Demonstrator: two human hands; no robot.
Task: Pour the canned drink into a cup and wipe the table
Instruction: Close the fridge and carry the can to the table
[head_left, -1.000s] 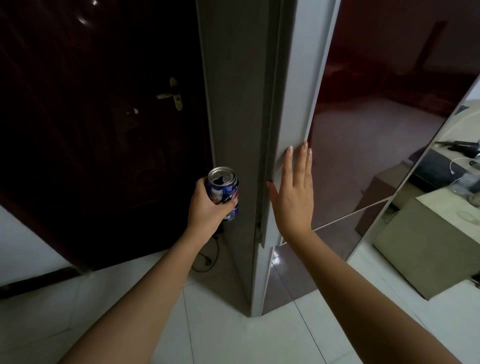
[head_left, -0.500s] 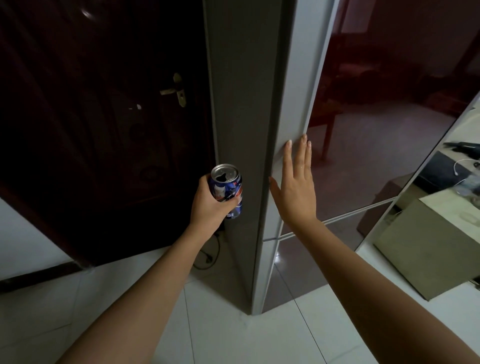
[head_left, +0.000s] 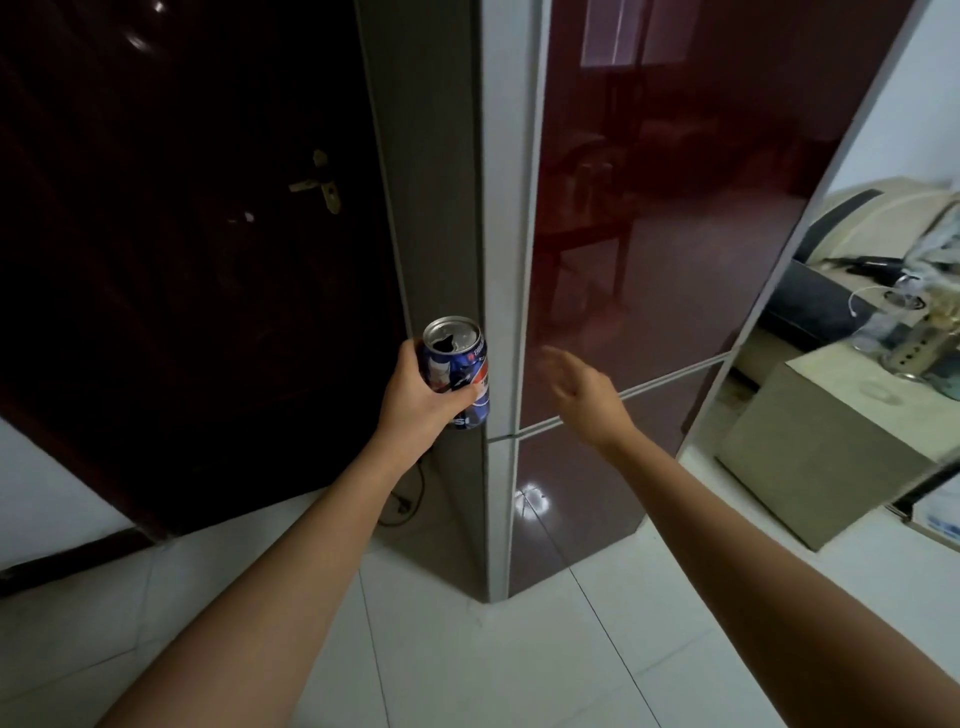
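My left hand (head_left: 421, 397) grips a blue drink can (head_left: 460, 371) upright, its opened silver top facing up, just left of the fridge's front corner. My right hand (head_left: 584, 397) hovers in front of the dark red fridge door (head_left: 649, 234), fingers relaxed and slightly blurred, holding nothing and a little off the door. The fridge door looks closed. No cup or cloth is in view.
A dark wooden door with a brass handle (head_left: 322, 182) stands at the left. A low beige table (head_left: 831, 441) with a glass jar and clutter sits at the right, a sofa (head_left: 831, 291) behind it. White floor tiles (head_left: 467, 649) lie below.
The fridge door has swung closed. My right hand has come off its edge and dropped a little, fingers now relaxed. The left hand still holds the can.
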